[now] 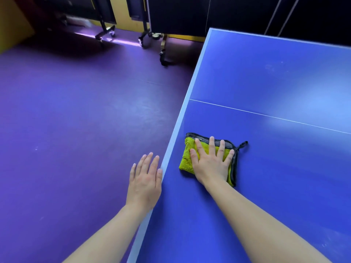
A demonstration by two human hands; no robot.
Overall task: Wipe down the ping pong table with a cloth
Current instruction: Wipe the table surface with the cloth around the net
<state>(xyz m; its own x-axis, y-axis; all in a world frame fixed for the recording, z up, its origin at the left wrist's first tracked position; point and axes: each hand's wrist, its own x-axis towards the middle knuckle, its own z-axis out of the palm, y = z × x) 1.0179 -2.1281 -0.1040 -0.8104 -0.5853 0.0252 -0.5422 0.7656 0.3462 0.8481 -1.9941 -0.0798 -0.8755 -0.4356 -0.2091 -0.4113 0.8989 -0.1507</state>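
Two hands were in the lower half of the frame. The right hand [211, 164] lay flat with fingers spread wide, pressing on a folded green cloth [187, 158] with a dark edge. That cloth sat on the blue ping pong table [275, 76], near its left edge. The left hand [144, 179] was flat too, fingers straight, beside the table's pale edge and holding nothing.

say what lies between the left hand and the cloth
Head view: only the pale edge strip and bare top of the blue ping pong table, between left hand and yellow-green fluffy cloth.
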